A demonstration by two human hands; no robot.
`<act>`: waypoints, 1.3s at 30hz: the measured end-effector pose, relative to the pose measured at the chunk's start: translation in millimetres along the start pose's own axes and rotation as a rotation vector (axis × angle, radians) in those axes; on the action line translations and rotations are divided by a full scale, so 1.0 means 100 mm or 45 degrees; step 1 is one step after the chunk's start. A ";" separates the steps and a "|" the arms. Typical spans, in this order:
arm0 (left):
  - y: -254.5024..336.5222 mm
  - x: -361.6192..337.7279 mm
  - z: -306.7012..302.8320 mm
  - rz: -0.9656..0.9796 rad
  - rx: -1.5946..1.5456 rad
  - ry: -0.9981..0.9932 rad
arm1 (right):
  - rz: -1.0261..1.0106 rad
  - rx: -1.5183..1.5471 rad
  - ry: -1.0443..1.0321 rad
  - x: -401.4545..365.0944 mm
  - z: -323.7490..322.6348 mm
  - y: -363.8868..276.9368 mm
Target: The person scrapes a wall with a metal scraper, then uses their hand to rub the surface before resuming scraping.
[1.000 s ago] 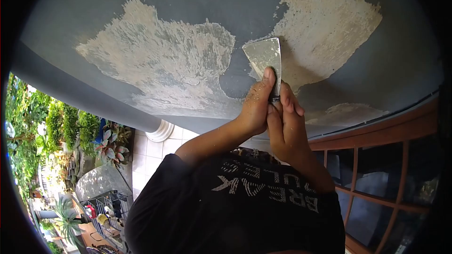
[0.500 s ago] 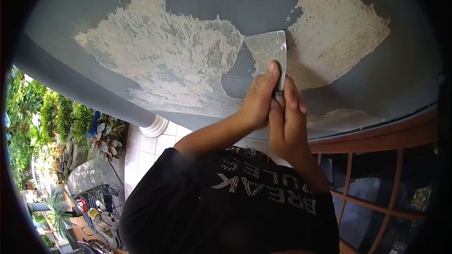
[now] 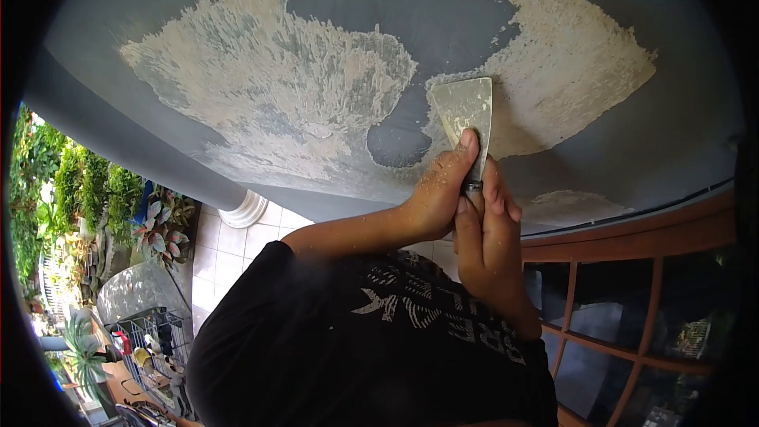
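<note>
A putty knife [image 3: 466, 100] with a wide metal blade lies against the grey painted wall, at the left edge of the right-hand bare patch [image 3: 545, 63]. White dust and crumbs cling to the blade. My left hand [image 3: 443, 190] is closed around the lower blade and neck, its thumb pressed along the metal. Just below, my right hand [image 3: 492, 241] grips the handle, which is mostly hidden by fingers. Another large scraped patch [image 3: 277, 71] spreads to the left, with a tongue of grey paint [image 3: 401, 130] between the two patches.
A round column base [image 3: 245, 209] stands on the tiled floor [image 3: 229, 253] at left. Beyond are plants [image 3: 162, 225] and a wire basket [image 3: 154, 340] holding assorted items. A brown-framed window [image 3: 601, 300] is at right. A smaller bare patch [image 3: 577, 205] sits above its frame.
The putty knife has slid down toward me, both hands moving with it. Pale bare surface shows where its blade edge was. The whole view has shifted slightly.
</note>
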State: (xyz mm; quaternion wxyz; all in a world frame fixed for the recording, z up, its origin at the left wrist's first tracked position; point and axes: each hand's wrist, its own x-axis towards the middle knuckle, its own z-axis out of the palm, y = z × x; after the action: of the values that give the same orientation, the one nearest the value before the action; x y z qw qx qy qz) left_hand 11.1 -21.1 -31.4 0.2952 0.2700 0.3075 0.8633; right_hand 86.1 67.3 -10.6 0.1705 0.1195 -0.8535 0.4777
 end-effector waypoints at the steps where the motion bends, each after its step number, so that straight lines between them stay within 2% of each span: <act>1: 0.01 0.02 -0.01 0.028 -0.013 0.011 | -0.046 -0.027 0.031 0.02 0.00 0.00; 3: 0.04 0.04 -0.06 0.072 -0.049 0.053 | -0.230 -0.108 0.122 0.12 0.10 0.08; 4: 0.10 0.08 -0.10 0.121 -0.036 0.075 | -0.193 -0.075 -0.002 0.17 0.12 0.18; 7: 0.17 0.03 -0.19 0.106 0.216 0.065 | -0.298 -0.146 0.076 0.21 0.12 0.07; 10: 0.10 -0.04 -0.06 0.018 0.012 -0.044 | -0.031 -0.025 -0.017 0.03 0.06 -0.02; 12: 0.05 -0.04 -0.11 0.016 -0.008 -0.072 | -0.080 -0.181 0.012 0.03 0.09 -0.03; 15: 0.07 -0.03 -0.11 0.024 -0.006 -0.096 | -0.242 -0.201 0.051 0.09 0.11 -0.06; 18: 0.04 -0.04 -0.13 -0.031 0.068 -0.047 | 0.029 0.025 -0.037 0.05 0.08 0.07; 20: 0.02 -0.02 -0.14 -0.084 0.102 -0.042 | 0.065 0.083 0.059 0.00 0.11 0.06; 22: 0.08 0.01 -0.15 -0.151 0.216 0.065 | 0.103 0.168 0.095 0.02 0.11 0.09; 25: 0.11 -0.02 -0.11 -0.196 0.344 0.199 | 0.230 0.283 -0.016 0.01 0.06 0.16; 27: 0.20 -0.09 -0.07 -0.116 0.558 0.222 | 0.318 0.248 -0.151 -0.04 -0.02 0.07; 28: 0.25 -0.15 -0.07 -0.071 0.605 0.198 | -0.073 0.140 0.076 0.03 -0.01 0.02; 31: 0.27 -0.31 -0.25 -0.084 0.583 0.405 | -0.250 0.231 0.163 0.01 -0.15 0.32; 32: 0.29 -0.34 -0.21 -0.079 0.552 0.522 | -0.117 0.032 0.213 0.00 -0.23 0.30; 35: 0.52 -0.46 -0.26 -0.165 0.382 0.434 | -0.453 -0.569 0.781 0.21 -0.25 0.41; 38: 0.62 -0.42 -0.15 -0.093 0.464 0.588 | -0.536 -0.825 0.988 0.46 -0.29 0.48; 39: 0.61 -0.41 -0.15 -0.059 0.450 0.636 | -0.515 -0.898 0.979 0.51 -0.29 0.55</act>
State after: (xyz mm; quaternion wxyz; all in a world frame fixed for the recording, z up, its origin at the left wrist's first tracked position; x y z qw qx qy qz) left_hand 8.8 -93.1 -10.9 0.1784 0.0894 0.5220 0.8293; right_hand 24.7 118.0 -18.2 0.5874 0.0336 -0.7981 0.1302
